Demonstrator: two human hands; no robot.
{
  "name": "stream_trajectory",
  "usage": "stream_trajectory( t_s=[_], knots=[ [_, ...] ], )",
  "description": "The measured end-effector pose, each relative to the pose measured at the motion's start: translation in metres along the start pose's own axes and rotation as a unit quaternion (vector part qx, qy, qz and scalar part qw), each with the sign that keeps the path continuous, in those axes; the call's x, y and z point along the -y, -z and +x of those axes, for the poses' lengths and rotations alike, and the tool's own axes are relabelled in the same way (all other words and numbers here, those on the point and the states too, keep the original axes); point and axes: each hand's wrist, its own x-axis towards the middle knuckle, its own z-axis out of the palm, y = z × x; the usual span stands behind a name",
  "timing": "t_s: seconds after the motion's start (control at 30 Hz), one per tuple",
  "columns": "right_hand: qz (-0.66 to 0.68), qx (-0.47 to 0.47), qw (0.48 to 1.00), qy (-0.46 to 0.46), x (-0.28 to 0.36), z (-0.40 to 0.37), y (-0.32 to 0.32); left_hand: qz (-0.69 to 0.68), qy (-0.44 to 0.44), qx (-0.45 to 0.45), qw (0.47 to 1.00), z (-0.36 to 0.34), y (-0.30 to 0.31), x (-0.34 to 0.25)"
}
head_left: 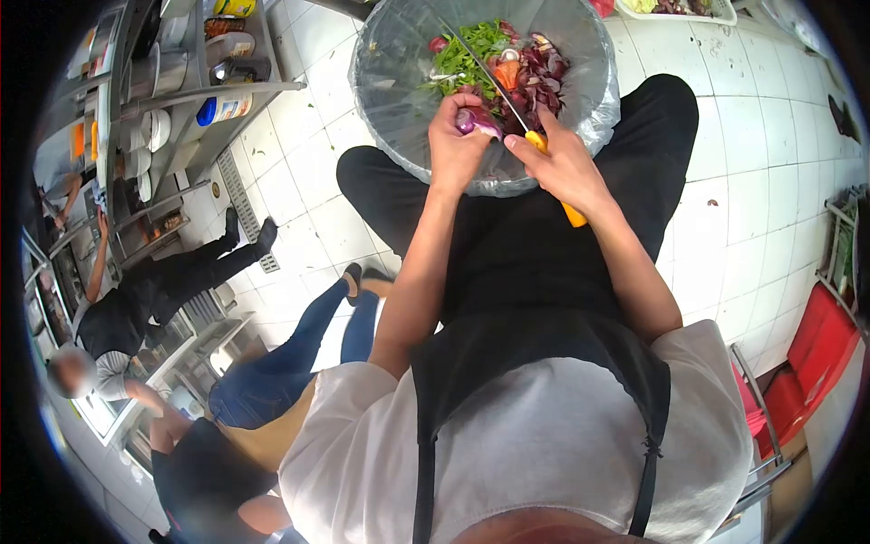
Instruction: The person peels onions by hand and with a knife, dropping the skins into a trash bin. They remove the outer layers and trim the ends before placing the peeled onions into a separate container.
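Note:
A red onion (478, 121), part purple and part white, is gripped in the fingers of my left hand (453, 150). My right hand (569, 168) is closed round the yellow handle (575, 214) of a knife, whose long blade (485, 71) points up and left past the onion. Both hands are over the near side of a large bin (390, 109) lined with a clear plastic bag, between my knees. Inside it lie dark red onion skins (542, 82), green leaves (465, 59) and an orange scrap (507, 72).
Metal shelves (186, 100) with dishes and containers stand at the left. Two people (118, 317) are close by on that side, one in jeans (272, 381). A red chair (807, 363) is at the right; a white basket (675, 11) holds vegetables at the top.

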Motion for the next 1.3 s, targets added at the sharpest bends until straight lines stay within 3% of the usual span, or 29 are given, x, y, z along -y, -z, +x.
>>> stream_trajectory(
  t_s=[0.13, 0.23, 0.33, 0.43, 0.53, 0.63, 0.73, 0.8, 0.93, 1.03, 1.1, 1.13, 1.17, 1.27, 1.3],
  knots=[
    [-0.012, 0.011, 1.000, -0.018, 0.007, 0.000, 0.001, 0.144, -0.021, 0.010, 0.989, -0.004, 0.002, -0.012],
    [-0.014, 0.008, 1.000, -0.021, 0.003, 0.000, -0.001, 0.205, -0.143, 0.024, 0.968, -0.001, 0.006, -0.004],
    [-0.011, 0.003, 1.000, -0.012, -0.002, 0.003, -0.004, 0.072, -0.044, 0.054, 0.995, 0.000, 0.005, 0.000],
    [-0.006, -0.013, 1.000, -0.002, -0.008, 0.003, -0.007, 0.043, -0.040, 0.062, 0.996, -0.002, 0.003, 0.000],
    [0.010, -0.018, 1.000, -0.004, -0.005, 0.000, -0.008, 0.029, 0.018, 0.046, 0.998, -0.002, 0.002, 0.002],
    [0.010, -0.017, 1.000, -0.013, 0.000, -0.003, -0.004, 0.044, -0.047, -0.007, 0.998, 0.002, -0.003, 0.006],
    [0.012, -0.010, 1.000, -0.020, 0.004, -0.004, -0.002, -0.017, -0.002, -0.007, 1.000, 0.001, -0.004, 0.004],
    [0.006, 0.012, 0.999, -0.049, 0.011, -0.004, 0.003, -0.022, -0.019, -0.027, 0.999, 0.002, -0.006, 0.004],
    [0.020, -0.022, 1.000, 0.000, -0.002, -0.004, -0.004, -0.006, -0.019, -0.048, 0.999, -0.002, -0.004, -0.004],
    [0.060, -0.026, 0.998, -0.005, 0.005, -0.004, -0.005, 0.110, -0.152, -0.017, 0.982, 0.002, 0.003, -0.003],
    [0.128, -0.018, 0.992, -0.015, 0.017, -0.006, -0.006, 0.077, -0.098, 0.005, 0.992, -0.007, 0.001, -0.011],
    [0.102, -0.030, 0.994, 0.002, 0.016, -0.004, -0.009, 0.060, -0.070, 0.016, 0.996, -0.010, -0.001, -0.015],
    [0.075, -0.041, 0.996, 0.018, 0.012, -0.001, -0.013, 0.075, -0.109, 0.033, 0.991, -0.011, 0.000, -0.011],
    [0.068, -0.045, 0.997, 0.015, 0.010, 0.005, -0.017, -0.022, 0.058, 0.033, 0.998, -0.021, -0.006, -0.021],
    [0.101, -0.032, 0.994, -0.003, 0.016, 0.004, -0.013, -0.023, 0.035, 0.044, 0.998, -0.021, -0.006, -0.023]
  ],
)
